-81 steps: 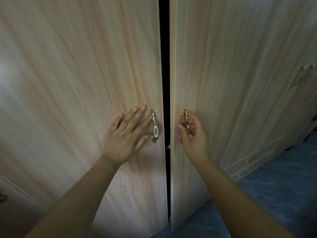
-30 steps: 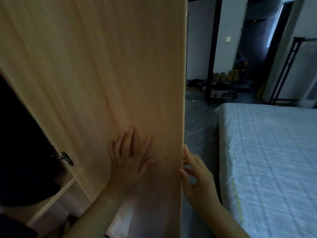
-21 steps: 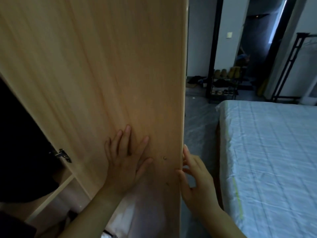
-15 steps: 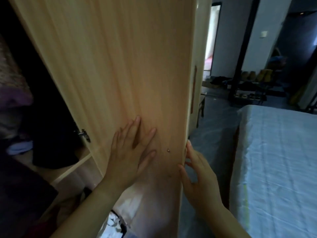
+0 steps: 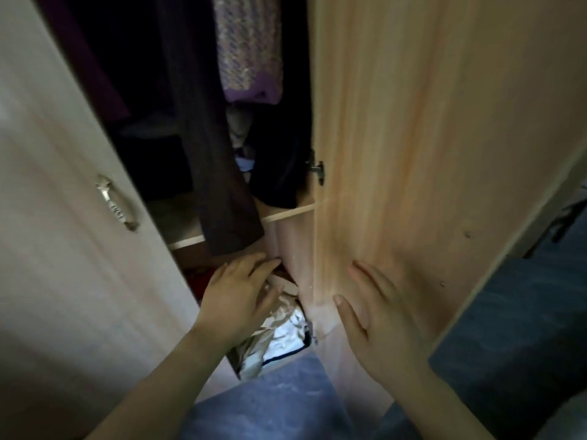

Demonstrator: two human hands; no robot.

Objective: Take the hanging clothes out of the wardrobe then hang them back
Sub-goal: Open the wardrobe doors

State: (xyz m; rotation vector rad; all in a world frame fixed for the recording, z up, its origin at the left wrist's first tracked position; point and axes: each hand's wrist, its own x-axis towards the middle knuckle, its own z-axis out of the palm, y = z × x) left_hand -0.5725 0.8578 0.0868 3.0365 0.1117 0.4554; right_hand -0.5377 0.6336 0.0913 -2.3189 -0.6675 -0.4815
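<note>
A: left hand [image 5: 238, 300]: fingers loose, nearly straight, nothing in it. It's inside the light wood wardrobe [image 5: 289, 246], just under the thin wooden shelf [image 5: 286, 213], over a crumpled white-and-beige cloth bundle [image 5: 282, 331].

B: & the right hand [image 5: 381, 315]?

A: Flat, fingers straight & spread, thumb out, on the inner face of the open right-side wooden door [image 5: 413, 154]. Grips nothing.

B: Counts pls.

A: 2 hands, 2 doors. The other is the pale left-side door [image 5: 63, 217] w/ 1 ornate metal handle [image 5: 116, 203]. 1 metal hinge [image 5: 317, 171]. Hanging clothes: 4 I can tell apart: dark brown long garment [image 5: 216, 154], lilac knitted top [image 5: 249, 49], black garment [image 5: 279, 166], dark purple garment [image 5: 92, 65] far left. More behind, too dark to count.

B: What's in where?

A: All 4 hang inside, above the shelf; the brown one's hem drops past the shelf edge. Under the shelf: the bundle, dark trim round it, + sth red beside it, can't tell what. Blue floor [image 5: 270, 404] in front.

B: Vs half a sec ago?

A: Then the left hand lay flat on that door, the right at its edge. Now left's off it & down in the lower compartment; right's on the door face.
</note>
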